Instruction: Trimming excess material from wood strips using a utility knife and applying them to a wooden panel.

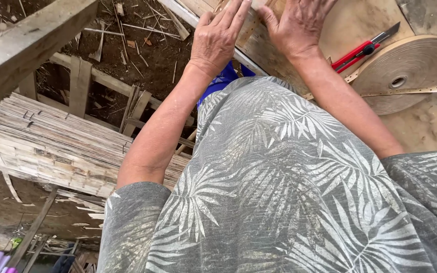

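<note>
Your grey leaf-print shirt fills the near foreground, both bare forearms reaching away from it toward a workbench. Your left hand lies palm down, fingers stretched out and close together, on a pale wooden strip at the bench's far edge; nothing is clamped in it. Your right hand presses flat just beside it on the same strip, its fingertips cut off by the top of the frame, so whether they curl around anything cannot be told. To the right of that wrist, a red utility knife rests on the bench, touching a large coil of tan strapping whose loose end trails off rightward. Off to the left, below bench height, woven bamboo panels sit stacked over dark, littered earth.
</note>
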